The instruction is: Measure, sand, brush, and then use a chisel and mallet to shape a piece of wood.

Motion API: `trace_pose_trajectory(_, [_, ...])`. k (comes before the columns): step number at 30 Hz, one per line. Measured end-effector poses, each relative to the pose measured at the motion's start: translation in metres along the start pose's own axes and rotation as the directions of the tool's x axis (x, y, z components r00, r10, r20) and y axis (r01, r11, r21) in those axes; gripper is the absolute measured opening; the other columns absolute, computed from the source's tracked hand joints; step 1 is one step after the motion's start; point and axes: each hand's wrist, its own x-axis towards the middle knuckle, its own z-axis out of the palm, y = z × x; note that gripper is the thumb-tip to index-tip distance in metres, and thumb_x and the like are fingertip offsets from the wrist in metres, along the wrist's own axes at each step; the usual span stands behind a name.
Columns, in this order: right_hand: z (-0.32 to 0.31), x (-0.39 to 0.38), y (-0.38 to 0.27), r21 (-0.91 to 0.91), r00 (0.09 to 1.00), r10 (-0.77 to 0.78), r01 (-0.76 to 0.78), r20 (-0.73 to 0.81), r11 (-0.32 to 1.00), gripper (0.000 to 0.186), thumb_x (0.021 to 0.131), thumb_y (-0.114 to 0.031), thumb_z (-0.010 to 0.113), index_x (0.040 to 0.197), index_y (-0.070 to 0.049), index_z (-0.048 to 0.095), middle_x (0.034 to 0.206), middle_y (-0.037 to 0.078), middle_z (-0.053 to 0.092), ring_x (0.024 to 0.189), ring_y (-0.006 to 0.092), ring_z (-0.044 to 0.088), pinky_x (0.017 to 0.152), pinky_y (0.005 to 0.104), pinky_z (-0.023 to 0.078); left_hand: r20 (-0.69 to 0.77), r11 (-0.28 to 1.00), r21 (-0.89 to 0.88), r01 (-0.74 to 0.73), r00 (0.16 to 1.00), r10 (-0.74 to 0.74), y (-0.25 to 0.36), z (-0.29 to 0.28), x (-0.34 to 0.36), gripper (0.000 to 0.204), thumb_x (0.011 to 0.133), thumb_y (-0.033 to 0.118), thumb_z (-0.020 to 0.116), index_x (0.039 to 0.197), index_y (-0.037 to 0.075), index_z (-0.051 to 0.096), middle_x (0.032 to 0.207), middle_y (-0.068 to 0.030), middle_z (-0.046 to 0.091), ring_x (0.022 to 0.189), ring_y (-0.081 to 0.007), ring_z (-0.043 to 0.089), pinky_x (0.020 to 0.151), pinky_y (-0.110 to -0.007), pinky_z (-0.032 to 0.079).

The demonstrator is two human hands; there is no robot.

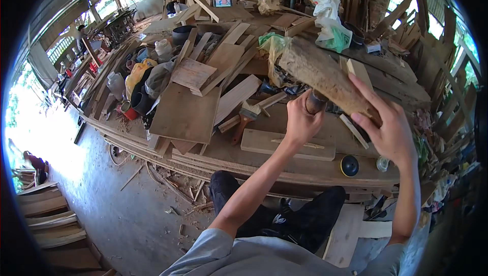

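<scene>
A long, rough, light-brown piece of wood (325, 75) is held up tilted over the workbench, its far end up to the left. My right hand (389, 123) grips its near right end, with the thumb on the near side and the fingers over the far edge. Below its middle, my left hand (304, 117) is closed around a dark, round-ended cylinder (316, 102). That cylinder meets the underside of the wood; I cannot tell whether the two are joined. On the bench beneath lie a flat pale board (254, 142) and a paintbrush (246, 118) with a reddish-brown handle.
The wooden workbench (325, 171) carries a black disc (349, 165), a small glass jar (382, 163), stacked boards (185, 113), a red can (129, 110) and plastic bags (330, 14). A phone (222, 3) stands at the back. Wood scraps lie on the concrete floor (109, 184).
</scene>
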Motion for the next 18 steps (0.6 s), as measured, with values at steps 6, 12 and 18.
trace_pose_trajectory(6, [-0.010, 0.027, 0.011, 0.149, 0.928, -0.017, 0.078, -0.373, 0.986, 0.068, 0.109, -0.045, 0.061, 0.166, -0.015, 0.041, 0.154, 0.014, 0.060, 0.109, 0.0283, 0.074, 0.088, 0.0424, 0.064, -0.064, 1.000, 0.008, -0.005, 0.998, 0.006, -0.003, -0.004, 0.014, 0.031, 0.098, 0.016, 0.076, 0.078, -0.003, 0.062, 0.062, -0.0105, 0.058, 0.060, -0.0099, 0.049, 0.058, -0.033, 0.047])
trace_pose_trajectory(12, [0.033, 0.018, 0.004, 0.054, 0.965, -0.205, 0.216, -0.160, 0.975, 0.071, 0.103, -0.036, 0.072, 0.167, -0.030, 0.041, 0.128, 0.019, 0.075, 0.074, 0.0188, 0.074, 0.069, 0.0380, 0.064, 0.025, 0.999, 0.017, -0.033, 0.999, 0.033, -0.021, -0.002, 0.018, 0.009, 0.085, 0.003, 0.070, 0.090, -0.004, 0.068, 0.076, -0.0197, 0.070, 0.062, -0.0289, 0.063, 0.070, -0.037, 0.055])
trace_pose_trajectory(18, [0.007, 0.039, 0.014, 0.028, 0.916, -0.176, 0.199, -0.360, 0.980, 0.063, 0.103, -0.032, 0.072, 0.162, -0.024, 0.049, 0.134, 0.021, 0.073, 0.110, 0.0319, 0.077, 0.098, 0.0447, 0.060, -0.004, 1.000, 0.015, 0.014, 1.000, -0.014, -0.014, -0.009, 0.023, 0.018, 0.091, 0.008, 0.072, 0.080, -0.004, 0.064, 0.066, -0.0145, 0.060, 0.062, -0.0122, 0.054, 0.062, -0.036, 0.051])
